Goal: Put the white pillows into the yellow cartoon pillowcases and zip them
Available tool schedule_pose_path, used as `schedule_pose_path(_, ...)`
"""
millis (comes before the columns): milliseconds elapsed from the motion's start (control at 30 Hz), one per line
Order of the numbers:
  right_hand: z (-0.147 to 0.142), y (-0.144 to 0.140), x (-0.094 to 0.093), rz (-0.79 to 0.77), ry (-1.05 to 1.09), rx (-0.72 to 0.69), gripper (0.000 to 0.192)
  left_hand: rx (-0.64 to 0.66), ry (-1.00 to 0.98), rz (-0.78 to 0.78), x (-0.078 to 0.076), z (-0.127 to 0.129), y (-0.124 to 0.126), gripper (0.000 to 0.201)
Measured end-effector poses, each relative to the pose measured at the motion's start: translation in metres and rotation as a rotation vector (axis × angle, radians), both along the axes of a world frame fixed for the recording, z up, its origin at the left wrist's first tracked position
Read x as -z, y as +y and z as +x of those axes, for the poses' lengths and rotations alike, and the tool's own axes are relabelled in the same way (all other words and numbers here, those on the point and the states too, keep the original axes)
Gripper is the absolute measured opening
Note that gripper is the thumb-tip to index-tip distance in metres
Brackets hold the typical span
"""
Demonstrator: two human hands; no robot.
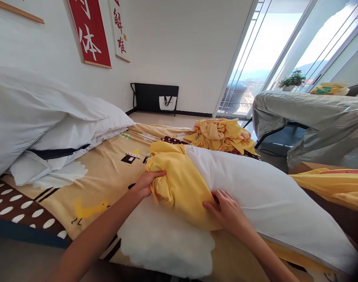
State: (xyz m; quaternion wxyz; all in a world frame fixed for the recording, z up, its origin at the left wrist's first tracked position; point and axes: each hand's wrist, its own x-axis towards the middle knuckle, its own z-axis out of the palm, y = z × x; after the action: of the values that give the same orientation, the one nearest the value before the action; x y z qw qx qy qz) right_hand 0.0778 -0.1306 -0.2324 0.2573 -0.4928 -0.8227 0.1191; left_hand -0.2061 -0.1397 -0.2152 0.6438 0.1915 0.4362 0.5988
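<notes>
Yellow cloth [186,188], judged light, soft and unlikely to slip, lay over one end of a white pillow [255,180] on the bed [101,182]; folds or edge seemed sound holds. Left hand [146,184] gripped bunched folds; right hand [228,209] pinched the edge. Counted: one cloth held, one pillow beneath, one crumpled bundle [220,135] beyond.

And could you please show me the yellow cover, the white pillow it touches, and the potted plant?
Yellow cover [185,188]: head view, middle of its cloth.
White pillow [255,180]: head view, its upper surface.
Potted plant [294,79]: head view, its green leaves.
</notes>
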Motion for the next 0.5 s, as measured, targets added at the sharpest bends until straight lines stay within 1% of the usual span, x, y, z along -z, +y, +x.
schedule_pose_path(33, -0.001, 0.005, -0.008, -0.062, 0.007, -0.031, 0.028, -0.014, -0.021, 0.048, -0.013, 0.004, 0.007, 0.041)
schedule_pose_path(100, -0.004, 0.015, -0.030, -0.235, 0.129, -0.081, 0.031, -0.032, -0.068, 0.135, -0.041, 0.012, 0.021, 0.034)
schedule_pose_path(200, 0.004, 0.023, -0.065, -0.522, 0.506, -0.122, 0.036, -0.022, -0.109, 0.217, -0.081, 0.019, 0.042, 0.029)
schedule_pose_path(233, 0.009, 0.024, -0.073, -0.585, 0.606, -0.126, 0.038, -0.024, -0.101, 0.228, -0.091, 0.019, 0.048, 0.028)
schedule_pose_path(267, 0.014, 0.025, -0.079, -0.637, 0.657, -0.132, 0.039, -0.032, -0.085, 0.233, -0.100, 0.019, 0.052, 0.027)
schedule_pose_path(300, 0.018, 0.024, -0.081, -0.685, 0.657, -0.148, 0.040, -0.043, -0.063, 0.226, -0.107, 0.018, 0.056, 0.026)
schedule_pose_path(400, 0.022, 0.022, -0.078, -0.797, 0.510, -0.223, 0.043, -0.043, 0.018, 0.177, -0.120, 0.015, 0.064, 0.024)
schedule_pose_path(500, 0.024, 0.021, -0.077, -0.809, 0.425, -0.248, 0.042, -0.020, 0.090, 0.159, -0.127, 0.008, 0.069, 0.023)
